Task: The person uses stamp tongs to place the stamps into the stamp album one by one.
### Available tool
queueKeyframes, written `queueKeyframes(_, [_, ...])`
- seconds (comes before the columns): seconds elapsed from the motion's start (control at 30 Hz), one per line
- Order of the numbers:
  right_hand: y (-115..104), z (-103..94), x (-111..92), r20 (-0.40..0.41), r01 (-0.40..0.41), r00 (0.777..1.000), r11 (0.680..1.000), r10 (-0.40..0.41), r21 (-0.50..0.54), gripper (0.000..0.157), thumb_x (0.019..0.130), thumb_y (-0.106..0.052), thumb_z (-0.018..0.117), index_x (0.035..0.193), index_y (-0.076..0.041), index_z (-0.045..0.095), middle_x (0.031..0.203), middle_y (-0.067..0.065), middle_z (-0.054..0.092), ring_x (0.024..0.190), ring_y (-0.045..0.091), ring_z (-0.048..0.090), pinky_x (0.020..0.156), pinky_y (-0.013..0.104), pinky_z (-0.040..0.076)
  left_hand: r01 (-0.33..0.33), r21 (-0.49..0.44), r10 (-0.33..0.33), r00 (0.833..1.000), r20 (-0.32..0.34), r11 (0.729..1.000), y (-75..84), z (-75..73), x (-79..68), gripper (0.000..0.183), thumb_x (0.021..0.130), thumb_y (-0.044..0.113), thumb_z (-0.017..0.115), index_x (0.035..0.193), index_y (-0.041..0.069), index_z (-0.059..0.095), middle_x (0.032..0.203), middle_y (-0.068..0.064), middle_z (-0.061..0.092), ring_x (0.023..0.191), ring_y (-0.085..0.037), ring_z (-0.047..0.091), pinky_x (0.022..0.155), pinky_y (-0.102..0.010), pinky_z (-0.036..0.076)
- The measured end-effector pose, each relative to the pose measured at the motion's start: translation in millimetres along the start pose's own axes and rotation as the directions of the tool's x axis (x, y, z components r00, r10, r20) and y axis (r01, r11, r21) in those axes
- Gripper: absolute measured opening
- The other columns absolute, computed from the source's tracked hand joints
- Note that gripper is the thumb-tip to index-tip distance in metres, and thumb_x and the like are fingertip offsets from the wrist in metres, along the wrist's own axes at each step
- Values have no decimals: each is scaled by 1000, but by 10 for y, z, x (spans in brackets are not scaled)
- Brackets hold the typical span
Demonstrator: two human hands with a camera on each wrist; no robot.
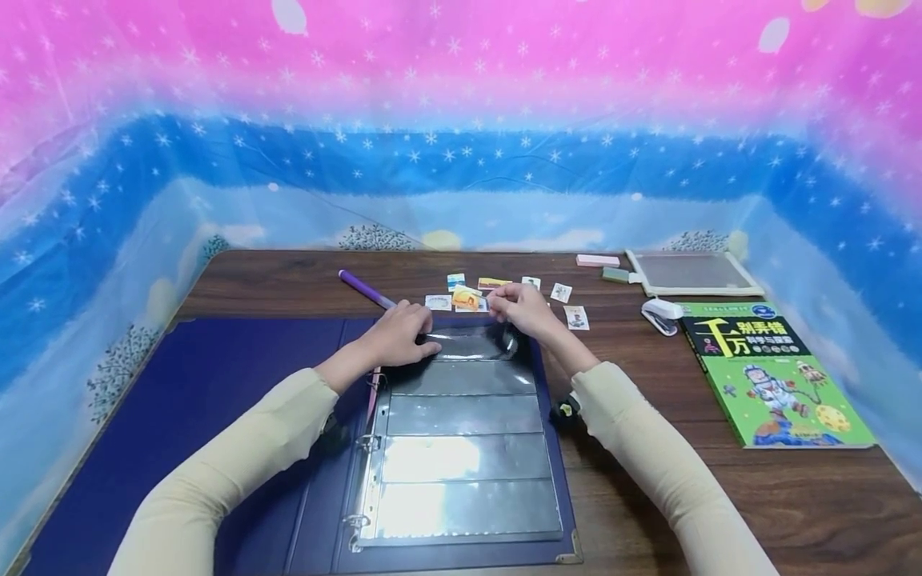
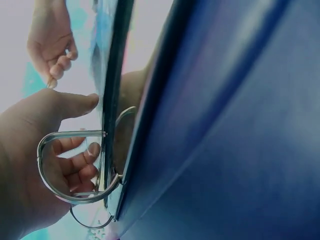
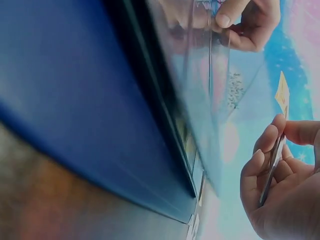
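Navy-blue ring binder (image 1: 202, 448) lies spread flat on the brown wood-grain worktop (image 1: 634, 448). Black-backed clear plastic pocket page (image 1: 464, 416), 5 rows, sits on the binder's metal rings (image 1: 369, 442), likely so it stays put under handling.

Right hand (image 1: 526, 308) is at the binder's far edge, fingers pinching slim metal tweezers (image 3: 272, 170). A small yellow-orange paper slip (image 3: 282, 90) is at their tip, off the worktop, just beyond the binder in the head view (tweezers presumably spare the paper from skin contact).

Left hand (image 1: 398, 332) is at the page's top row, thumb and fingers pinching the clear film; probably steadies it and gives access to that pocket.

Loose small printed paper slips (image 1: 576, 318) lie beyond the binder's far edge, probably for short reach. Green-and-black paperback book (image 1: 799, 400) is right of the binder, well apart.
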State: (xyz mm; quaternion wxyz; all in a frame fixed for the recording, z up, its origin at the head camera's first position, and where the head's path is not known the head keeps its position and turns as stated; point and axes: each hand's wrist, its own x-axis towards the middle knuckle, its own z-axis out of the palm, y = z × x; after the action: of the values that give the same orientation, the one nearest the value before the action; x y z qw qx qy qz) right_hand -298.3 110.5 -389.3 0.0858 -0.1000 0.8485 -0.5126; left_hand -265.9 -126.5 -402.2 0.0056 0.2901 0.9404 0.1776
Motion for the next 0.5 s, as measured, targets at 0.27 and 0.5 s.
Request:
queueKeyframes(0.27, [14,-21,197,22,57,998,975,-54,-213,24,93,-18,54,95,2,67,76,7,66,63,8,55,62,20,44,-15,-210,8,999,-36,978,-64,-36,53,15,87,11,61,97,0,59,84,-8,55,81,-22,48,77,-34,38])
queueKeyframes(0.5, [-43,104,302,161,81,987,941,-29,-329,23,92,-21,54,96,-5,71,83,8,72,75,13,62,66,21,42,30,-324,-20,999,34,946,-141,-80,40,13,90,9,56,84,3,65,76,-6,62,67,-12,50,69,-27,41])
